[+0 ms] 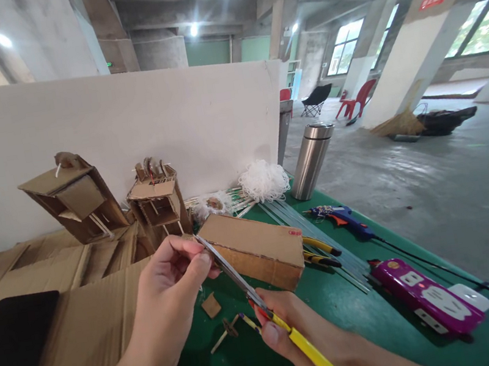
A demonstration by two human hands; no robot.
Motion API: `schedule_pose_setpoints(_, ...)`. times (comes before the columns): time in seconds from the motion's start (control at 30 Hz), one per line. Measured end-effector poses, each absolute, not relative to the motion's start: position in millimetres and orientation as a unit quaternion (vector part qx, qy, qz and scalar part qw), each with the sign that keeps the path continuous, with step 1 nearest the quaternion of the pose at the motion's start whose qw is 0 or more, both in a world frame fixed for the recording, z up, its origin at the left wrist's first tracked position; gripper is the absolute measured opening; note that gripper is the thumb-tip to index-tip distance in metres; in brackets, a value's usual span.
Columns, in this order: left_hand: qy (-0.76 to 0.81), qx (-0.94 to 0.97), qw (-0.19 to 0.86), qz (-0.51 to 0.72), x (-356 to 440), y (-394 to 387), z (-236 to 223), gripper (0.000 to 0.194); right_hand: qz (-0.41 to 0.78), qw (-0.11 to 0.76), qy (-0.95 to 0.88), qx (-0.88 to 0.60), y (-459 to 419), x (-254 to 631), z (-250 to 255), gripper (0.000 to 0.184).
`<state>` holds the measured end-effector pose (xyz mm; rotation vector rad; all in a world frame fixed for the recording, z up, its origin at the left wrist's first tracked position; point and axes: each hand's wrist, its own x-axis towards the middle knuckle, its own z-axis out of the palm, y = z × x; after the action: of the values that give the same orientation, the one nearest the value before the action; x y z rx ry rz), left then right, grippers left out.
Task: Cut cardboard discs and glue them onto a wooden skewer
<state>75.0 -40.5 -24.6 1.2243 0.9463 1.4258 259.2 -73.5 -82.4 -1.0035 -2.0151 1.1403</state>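
Observation:
My right hand (290, 324) is closed round the yellow handle of a pair of scissors (233, 271), whose long silver blades point up and left, nearly together. Their tips lie by the fingers of my left hand (171, 287), which are pinched together; what they hold is too small and hidden to make out. Just beyond both hands lies a closed cardboard box (253, 240). Below the blades, on the green table, are a small cardboard square (211, 306) and a thin stick with a cardboard piece on it (229, 330).
Two cardboard models (73, 201) (157, 200) stand at the back left on cardboard sheets (95, 324), near a black tablet-like slab (16, 355). To the right are pliers (320, 251), clear sticks (328, 244), a glue gun (343, 220), a purple power strip (424, 293) and a steel flask (312, 160).

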Motion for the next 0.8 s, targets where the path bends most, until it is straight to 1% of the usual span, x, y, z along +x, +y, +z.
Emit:
schedule_pose_setpoints(0.27, 0.397, 0.510, 0.487, 0.587, 74.4, -41.4, -23.5, 0.010, 0.438, 0.296, -0.763, -0.373, -71.8, 261.1, -83.1, 0.057)
schedule_pose_setpoints(0.47, 0.397, 0.512, 0.483, 0.589, 75.1, -40.6, -24.1, 0.010, 0.457, 0.311, -0.753, -0.356, -70.9, 258.8, -80.2, 0.059)
schedule_pose_setpoints(0.8, 0.400, 0.491, 0.490, 0.599, 77.5, -42.9, -27.8, 0.010, 0.463, 0.307, -0.739, -0.381, -74.6, 255.8, -78.0, 0.060)
